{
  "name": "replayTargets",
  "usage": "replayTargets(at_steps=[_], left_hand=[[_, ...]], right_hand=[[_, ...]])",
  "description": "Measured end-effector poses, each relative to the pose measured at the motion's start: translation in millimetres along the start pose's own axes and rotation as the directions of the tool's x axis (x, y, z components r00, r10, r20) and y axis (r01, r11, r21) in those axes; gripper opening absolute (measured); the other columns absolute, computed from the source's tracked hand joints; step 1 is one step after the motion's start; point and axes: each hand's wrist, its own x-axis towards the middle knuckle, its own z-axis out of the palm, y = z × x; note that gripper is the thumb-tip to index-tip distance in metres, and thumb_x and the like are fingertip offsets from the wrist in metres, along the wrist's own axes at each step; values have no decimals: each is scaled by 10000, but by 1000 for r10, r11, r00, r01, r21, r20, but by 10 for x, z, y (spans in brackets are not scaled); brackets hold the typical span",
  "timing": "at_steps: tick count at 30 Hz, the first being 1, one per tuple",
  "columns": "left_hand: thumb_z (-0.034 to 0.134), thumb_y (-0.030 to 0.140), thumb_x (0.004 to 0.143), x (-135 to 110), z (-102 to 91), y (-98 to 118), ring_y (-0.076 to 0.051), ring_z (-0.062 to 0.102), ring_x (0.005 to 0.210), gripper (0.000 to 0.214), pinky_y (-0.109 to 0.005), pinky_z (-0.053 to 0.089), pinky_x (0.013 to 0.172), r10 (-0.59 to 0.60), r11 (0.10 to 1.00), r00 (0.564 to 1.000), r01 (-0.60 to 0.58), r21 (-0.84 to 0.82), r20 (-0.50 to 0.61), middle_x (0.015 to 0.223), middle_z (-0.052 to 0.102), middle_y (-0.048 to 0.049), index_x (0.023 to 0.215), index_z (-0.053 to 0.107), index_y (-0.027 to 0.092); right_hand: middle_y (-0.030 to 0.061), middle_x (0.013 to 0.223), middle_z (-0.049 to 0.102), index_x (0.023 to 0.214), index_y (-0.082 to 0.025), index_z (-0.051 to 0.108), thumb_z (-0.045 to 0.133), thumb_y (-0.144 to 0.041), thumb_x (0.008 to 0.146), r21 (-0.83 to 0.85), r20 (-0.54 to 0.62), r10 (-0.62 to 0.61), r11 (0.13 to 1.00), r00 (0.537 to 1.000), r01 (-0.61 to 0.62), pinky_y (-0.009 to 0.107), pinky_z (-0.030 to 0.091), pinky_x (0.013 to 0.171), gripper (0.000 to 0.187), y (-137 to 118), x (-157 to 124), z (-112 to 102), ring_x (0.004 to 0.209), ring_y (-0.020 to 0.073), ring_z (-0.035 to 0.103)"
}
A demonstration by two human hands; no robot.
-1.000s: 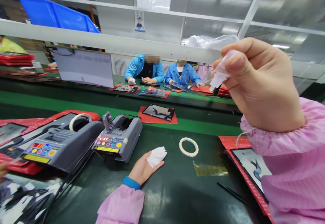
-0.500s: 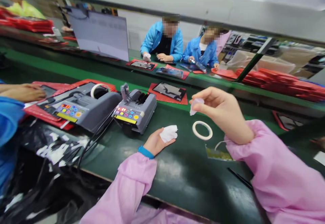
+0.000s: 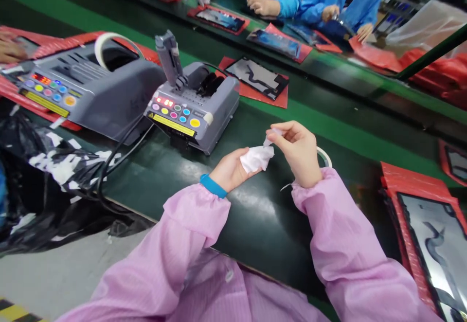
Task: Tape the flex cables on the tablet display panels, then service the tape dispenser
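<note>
My left hand, palm up with a blue band at the wrist, holds a crumpled white cloth-like piece that covers its fingers. Just to the right, my right hand pinches a small translucent, pale piece with a narrow lower end. That end is at the upper edge of the white piece; I cannot tell whether they touch. A cream ring of tape lies partly hidden behind my right hand. A thin pale strand shows by the right cuff.
Two grey tape dispensers stand to the left, cables trailing in front. A dark-edged panel lies on red wrap behind. More red-wrapped panels are at the right. Co-workers' hands are across the bench; another hand is far left.
My right hand has come left and down towards my left hand, bringing the translucent piece to the white piece. The view has tilted down, and the tape ring is now mostly covered.
</note>
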Motion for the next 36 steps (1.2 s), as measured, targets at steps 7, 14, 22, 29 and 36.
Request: replayTargets(at_steps=[7, 14, 22, 29, 36], left_hand=[[456, 185, 1003, -13, 60, -2, -229, 722, 950, 315, -343, 526, 893, 22, 997, 1000, -21, 72, -11, 1038, 772, -144, 1164, 673, 23], [404, 179, 1025, -26, 136, -5, -208, 724, 918, 318, -332, 532, 876, 33, 993, 998, -26, 115, -63, 999, 772, -115, 1114, 676, 39], [438, 184, 994, -48, 229, -17, -221, 733, 916, 311, -361, 563, 899, 55, 987, 987, -31, 156, -152, 984, 783, -127, 1107, 693, 46], [427, 179, 997, -55, 261, -23, -217, 738, 914, 310, -374, 571, 912, 60, 986, 979, -28, 164, -194, 984, 788, -121, 1070, 705, 62], [453, 184, 987, -59, 245, -19, -232, 744, 945, 315, -384, 571, 935, 64, 983, 982, -31, 183, -177, 1019, 787, -133, 1134, 692, 41]], right_hand=[[7, 822, 756, 867, -234, 708, 900, -463, 679, -17, 18, 2, 1000, 1000, -2, 302, 610, 745, 353, 167, 33, -18, 776, 166, 740], [-5, 823, 726, 872, -246, 694, 887, -476, 713, -34, 45, -53, 998, 998, 55, 298, 600, 743, 339, 220, 27, 9, 774, 158, 713], [-27, 805, 693, 885, -228, 673, 850, -518, 749, -100, 59, -126, 986, 990, 131, 264, 597, 701, 366, 354, 89, -12, 749, 130, 706], [-42, 749, 687, 838, -233, 670, 879, -505, 713, -79, 25, -83, 993, 996, 85, 259, 604, 685, 365, 340, 82, 20, 706, 123, 698], [-49, 756, 681, 833, -226, 665, 861, -404, 764, -106, 10, -133, 985, 991, 133, 241, 594, 673, 273, 308, 74, 28, 705, 108, 694]])
